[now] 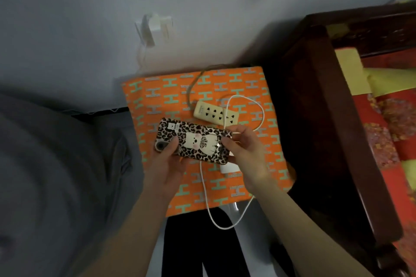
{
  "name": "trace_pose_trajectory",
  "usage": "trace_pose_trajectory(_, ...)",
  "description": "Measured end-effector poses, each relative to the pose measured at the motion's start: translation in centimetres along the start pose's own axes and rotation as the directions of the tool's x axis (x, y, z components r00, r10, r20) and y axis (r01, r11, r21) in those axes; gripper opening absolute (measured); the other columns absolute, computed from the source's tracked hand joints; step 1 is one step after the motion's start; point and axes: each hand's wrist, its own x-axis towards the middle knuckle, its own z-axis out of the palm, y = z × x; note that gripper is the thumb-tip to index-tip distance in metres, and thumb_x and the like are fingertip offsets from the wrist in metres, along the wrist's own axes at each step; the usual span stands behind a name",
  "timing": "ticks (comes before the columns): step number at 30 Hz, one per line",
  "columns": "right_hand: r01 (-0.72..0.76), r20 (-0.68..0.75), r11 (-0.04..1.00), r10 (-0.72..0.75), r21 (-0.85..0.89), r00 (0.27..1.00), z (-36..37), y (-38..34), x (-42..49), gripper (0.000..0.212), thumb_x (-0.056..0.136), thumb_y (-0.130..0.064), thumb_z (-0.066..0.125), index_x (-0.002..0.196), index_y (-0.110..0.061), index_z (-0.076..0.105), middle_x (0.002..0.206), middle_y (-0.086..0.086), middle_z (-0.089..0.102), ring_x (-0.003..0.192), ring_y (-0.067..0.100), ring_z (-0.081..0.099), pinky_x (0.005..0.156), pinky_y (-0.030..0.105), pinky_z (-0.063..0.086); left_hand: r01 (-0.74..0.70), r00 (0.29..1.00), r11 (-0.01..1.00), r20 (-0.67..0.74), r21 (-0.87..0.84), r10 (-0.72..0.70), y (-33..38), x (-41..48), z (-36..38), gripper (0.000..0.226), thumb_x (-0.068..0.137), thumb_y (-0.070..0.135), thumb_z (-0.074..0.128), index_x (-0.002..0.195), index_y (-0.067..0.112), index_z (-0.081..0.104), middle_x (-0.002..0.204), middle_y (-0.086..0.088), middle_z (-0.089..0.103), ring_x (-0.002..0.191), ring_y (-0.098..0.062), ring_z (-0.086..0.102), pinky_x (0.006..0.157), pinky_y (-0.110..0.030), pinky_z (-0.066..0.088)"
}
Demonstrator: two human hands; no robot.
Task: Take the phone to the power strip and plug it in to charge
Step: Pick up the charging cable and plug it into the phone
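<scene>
A phone (193, 141) in a leopard-print case lies face down across both my hands, just above an orange patterned cloth (157, 101). My left hand (167, 164) grips its camera end from below. My right hand (245, 153) pinches the other end, where a white cable (204, 186) comes to the phone. The cable loops off the cloth's front edge and back over the cream power strip (215, 113), which lies just beyond the phone with its sockets bare. A white charger block (228, 168) sits on the cloth under the phone.
A dark wooden bed frame (319, 119) with red and yellow bedding stands to the right. A white plug and cord (155, 27) sit in a wall outlet behind the cloth. Grey fabric (56, 175) fills the left. Black legs (191, 243) show under the cloth's front edge.
</scene>
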Motion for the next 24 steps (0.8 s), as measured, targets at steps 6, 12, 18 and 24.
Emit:
trace_pose_trajectory(6, 0.018, -0.036, 0.984, -0.025, -0.177, 0.999, -1.7, 4.4, 0.4, 0.015, 0.085, -0.019, 0.069, 0.094, -0.032, 0.067, 0.089, -0.009, 0.07, 0.084, 0.016, 0.07, 0.066, 0.035, 0.062, 0.055, 0.98, 0.997, -0.193, 0.059, -0.043, -0.1, 2.8, -2.9, 0.045, 0.091, 0.011, 0.053, 0.136, 0.008, 0.046, 0.14, -0.011, 0.053, 0.128, -0.03, 0.051, 0.106, -0.053, 0.041)
trace_pose_trajectory(12, -0.302, -0.521, 0.839, 0.026, -0.452, 0.853, -9.0, 9.6, -0.7, 0.031, 0.083, -0.04, 0.068, 0.104, -0.017, 0.063, 0.091, -0.003, 0.068, 0.089, 0.025, 0.067, 0.076, 0.033, 0.05, 0.107, 0.965, 0.989, -0.248, 0.101, -0.079, 1.2, 3.9, -3.7, 0.05, 0.092, 0.021, 0.052, 0.14, 0.012, 0.042, 0.141, -0.012, 0.052, 0.127, -0.031, 0.051, 0.098, -0.054, 0.047)
trace_pose_trajectory(18, -0.313, -0.48, 0.752, -0.006, -0.58, 0.877, -9.6, 11.0, -0.1, 0.027, 0.089, -0.033, 0.063, 0.096, -0.006, 0.067, 0.086, 0.008, 0.072, 0.079, 0.03, 0.069, 0.068, 0.03, 0.055, 0.17, 0.954, 0.985, -0.255, 0.03, -0.157, 1.4, 4.4, -2.5, 0.051, 0.092, 0.036, 0.048, 0.137, 0.011, 0.046, 0.141, -0.014, 0.051, 0.128, -0.032, 0.049, 0.11, -0.055, 0.033)
trace_pose_trajectory(24, 0.275, -0.048, 0.942, -0.289, -0.192, 0.956, -5.5, 4.2, -1.3, 0.013, 0.09, -0.014, 0.061, 0.092, -0.026, 0.058, 0.078, 0.001, 0.071, 0.069, 0.011, 0.07, 0.062, 0.02, 0.056, 0.199, 0.955, 0.968, -0.194, -0.15, -0.226, 1.8, 4.5, -1.4, 0.053, 0.096, 0.035, 0.04, 0.143, 0.01, 0.038, 0.124, -0.015, 0.062, 0.103, -0.029, 0.067, 0.067, -0.042, 0.061)
